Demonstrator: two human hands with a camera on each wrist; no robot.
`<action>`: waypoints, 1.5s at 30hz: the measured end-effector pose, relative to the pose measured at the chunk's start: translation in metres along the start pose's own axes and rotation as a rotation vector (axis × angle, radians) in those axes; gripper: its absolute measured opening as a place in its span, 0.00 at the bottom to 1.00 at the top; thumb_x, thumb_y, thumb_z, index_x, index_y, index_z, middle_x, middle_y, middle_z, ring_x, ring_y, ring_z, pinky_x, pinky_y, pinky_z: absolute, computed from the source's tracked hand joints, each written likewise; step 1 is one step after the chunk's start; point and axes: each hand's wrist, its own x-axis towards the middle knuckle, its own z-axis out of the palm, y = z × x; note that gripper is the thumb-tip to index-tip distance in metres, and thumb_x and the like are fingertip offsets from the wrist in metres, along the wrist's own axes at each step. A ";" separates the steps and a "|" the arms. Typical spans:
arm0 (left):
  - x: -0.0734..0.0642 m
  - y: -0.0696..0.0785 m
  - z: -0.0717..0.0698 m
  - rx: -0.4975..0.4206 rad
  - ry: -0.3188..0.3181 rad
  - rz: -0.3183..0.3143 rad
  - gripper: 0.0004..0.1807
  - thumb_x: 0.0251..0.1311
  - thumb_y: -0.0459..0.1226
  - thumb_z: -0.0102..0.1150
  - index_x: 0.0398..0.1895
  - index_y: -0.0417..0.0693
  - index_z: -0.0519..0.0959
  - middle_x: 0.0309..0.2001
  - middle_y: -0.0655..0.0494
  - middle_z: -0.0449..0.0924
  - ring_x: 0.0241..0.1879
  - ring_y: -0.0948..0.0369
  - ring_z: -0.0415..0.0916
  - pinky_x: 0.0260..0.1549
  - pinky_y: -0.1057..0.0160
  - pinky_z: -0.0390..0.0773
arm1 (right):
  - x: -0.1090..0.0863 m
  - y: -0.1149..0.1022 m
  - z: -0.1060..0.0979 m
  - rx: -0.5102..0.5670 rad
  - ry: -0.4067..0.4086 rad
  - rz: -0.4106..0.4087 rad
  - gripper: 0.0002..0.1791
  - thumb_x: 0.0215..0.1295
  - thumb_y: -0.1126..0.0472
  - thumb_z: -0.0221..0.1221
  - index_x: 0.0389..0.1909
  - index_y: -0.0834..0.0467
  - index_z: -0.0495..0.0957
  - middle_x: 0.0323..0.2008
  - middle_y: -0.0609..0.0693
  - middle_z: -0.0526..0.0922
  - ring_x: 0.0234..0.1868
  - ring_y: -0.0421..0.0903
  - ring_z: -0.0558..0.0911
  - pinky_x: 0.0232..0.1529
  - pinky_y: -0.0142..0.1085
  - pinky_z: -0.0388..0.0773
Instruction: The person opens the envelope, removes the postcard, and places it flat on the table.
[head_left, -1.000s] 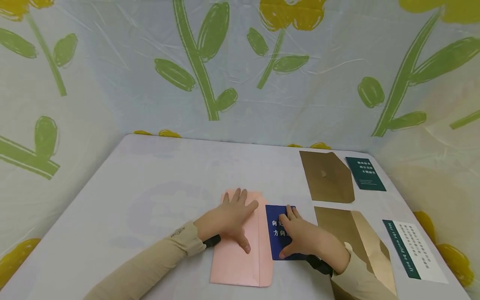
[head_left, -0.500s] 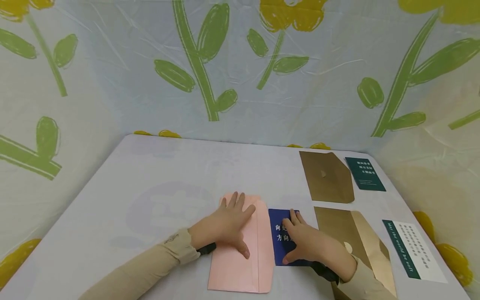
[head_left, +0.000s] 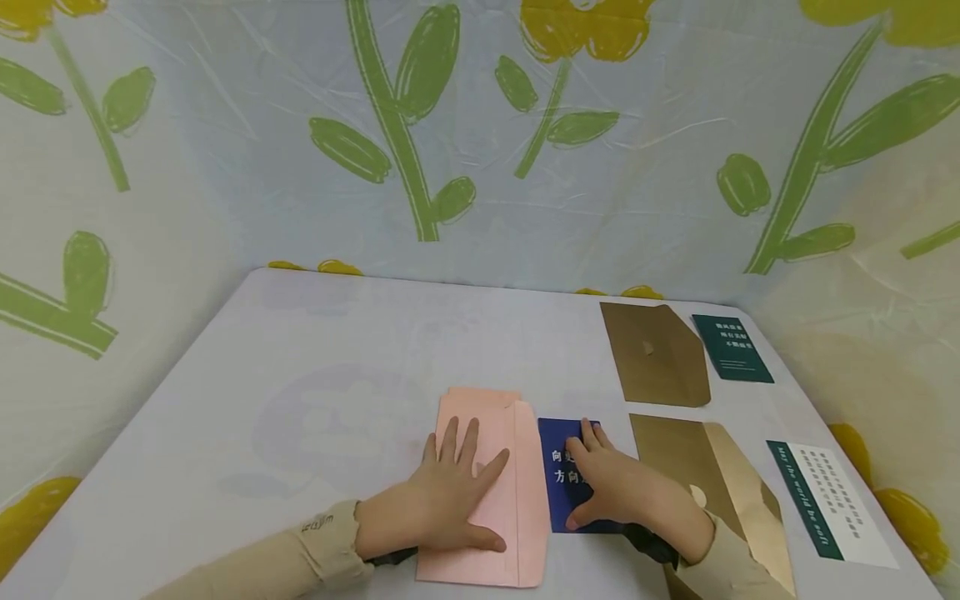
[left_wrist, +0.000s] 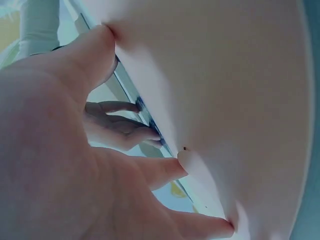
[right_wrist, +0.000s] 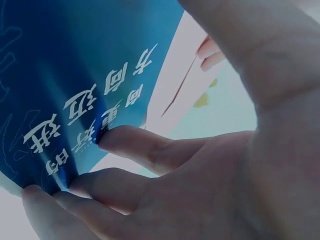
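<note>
Facing you, a pale backdrop [head_left: 660, 167] printed with green stems, leaves and yellow flowers stands behind and to both sides of the white table [head_left: 337, 333]; at the table's far right you see a brown envelope [head_left: 654, 354], with a dark green card [head_left: 732, 348] bearing white characters just beside it. Nearer you, across a narrow gap, lies a gold envelope [head_left: 697, 458], its paler flap on the right; farther right, apart from it, rests a white card [head_left: 832, 502] with a green band lettered "May the world be soft".

Soft light, blue-tinged wrist views
</note>
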 end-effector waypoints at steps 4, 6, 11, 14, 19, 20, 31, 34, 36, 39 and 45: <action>0.001 0.000 -0.001 -0.020 -0.010 0.002 0.57 0.50 0.75 0.54 0.79 0.57 0.54 0.76 0.30 0.40 0.74 0.32 0.38 0.63 0.30 0.53 | 0.001 0.002 -0.001 0.005 0.001 -0.024 0.55 0.40 0.45 0.80 0.65 0.69 0.65 0.71 0.78 0.49 0.72 0.75 0.49 0.57 0.66 0.66; 0.002 -0.001 -0.001 -0.021 -0.022 0.001 0.58 0.49 0.75 0.54 0.79 0.58 0.52 0.76 0.30 0.39 0.74 0.32 0.37 0.64 0.30 0.52 | 0.001 0.004 -0.002 0.008 0.002 -0.028 0.55 0.40 0.46 0.80 0.65 0.69 0.65 0.71 0.78 0.50 0.72 0.75 0.49 0.57 0.66 0.66; 0.008 -0.003 -0.002 -0.001 -0.048 0.001 0.60 0.48 0.77 0.52 0.80 0.59 0.49 0.77 0.32 0.36 0.74 0.33 0.34 0.65 0.31 0.50 | 0.005 0.010 -0.003 0.029 0.006 -0.030 0.55 0.39 0.47 0.80 0.65 0.69 0.65 0.72 0.78 0.49 0.72 0.75 0.48 0.59 0.67 0.63; 0.012 -0.006 -0.001 0.002 -0.046 0.004 0.60 0.49 0.77 0.51 0.80 0.59 0.48 0.77 0.31 0.35 0.75 0.33 0.33 0.66 0.31 0.48 | 0.008 0.015 -0.004 0.031 0.007 -0.027 0.55 0.40 0.47 0.80 0.66 0.69 0.65 0.72 0.78 0.48 0.73 0.74 0.48 0.60 0.67 0.62; 0.019 -0.013 0.001 -0.015 -0.046 0.004 0.60 0.49 0.77 0.52 0.80 0.58 0.48 0.77 0.32 0.34 0.75 0.33 0.32 0.67 0.32 0.46 | 0.012 0.023 -0.008 0.031 0.006 -0.016 0.54 0.41 0.47 0.80 0.66 0.67 0.65 0.72 0.77 0.48 0.73 0.73 0.49 0.60 0.66 0.63; 0.020 -0.014 0.001 -0.016 -0.047 0.003 0.61 0.49 0.77 0.52 0.81 0.58 0.47 0.77 0.32 0.34 0.75 0.33 0.31 0.67 0.32 0.45 | 0.013 0.024 -0.009 0.030 0.006 -0.016 0.53 0.41 0.47 0.80 0.65 0.67 0.65 0.72 0.77 0.48 0.73 0.73 0.49 0.60 0.66 0.64; 0.040 -0.031 -0.001 -0.071 -0.009 0.005 0.61 0.49 0.76 0.54 0.80 0.56 0.49 0.76 0.29 0.33 0.74 0.31 0.30 0.67 0.31 0.40 | 0.027 0.029 -0.019 0.017 0.010 -0.015 0.49 0.43 0.48 0.79 0.61 0.67 0.66 0.71 0.79 0.48 0.72 0.75 0.49 0.59 0.67 0.63; 0.048 -0.036 -0.002 -0.068 -0.012 -0.011 0.60 0.48 0.77 0.53 0.80 0.60 0.49 0.76 0.29 0.33 0.74 0.31 0.29 0.67 0.31 0.38 | 0.031 0.030 -0.022 -0.001 0.011 -0.018 0.50 0.43 0.47 0.79 0.61 0.67 0.66 0.71 0.79 0.48 0.72 0.76 0.49 0.58 0.67 0.64; 0.054 -0.040 -0.003 -0.049 -0.020 -0.025 0.59 0.48 0.77 0.52 0.80 0.64 0.48 0.76 0.29 0.33 0.74 0.31 0.29 0.67 0.30 0.37 | 0.035 0.031 -0.024 -0.014 0.007 -0.014 0.50 0.43 0.46 0.79 0.62 0.67 0.66 0.71 0.79 0.48 0.72 0.76 0.49 0.59 0.66 0.65; 0.064 -0.045 -0.007 -0.046 -0.035 -0.051 0.58 0.46 0.78 0.51 0.80 0.72 0.46 0.76 0.29 0.31 0.74 0.32 0.28 0.66 0.29 0.35 | 0.041 0.034 -0.026 -0.032 0.000 -0.007 0.51 0.44 0.45 0.78 0.63 0.68 0.65 0.72 0.78 0.48 0.72 0.75 0.50 0.59 0.65 0.65; 0.083 -0.058 -0.013 -0.091 -0.074 -0.113 0.54 0.43 0.80 0.52 0.76 0.88 0.45 0.77 0.32 0.27 0.75 0.35 0.24 0.62 0.24 0.33 | 0.056 0.038 -0.036 -0.041 -0.016 0.005 0.55 0.47 0.45 0.77 0.68 0.70 0.61 0.72 0.79 0.46 0.72 0.75 0.49 0.61 0.67 0.60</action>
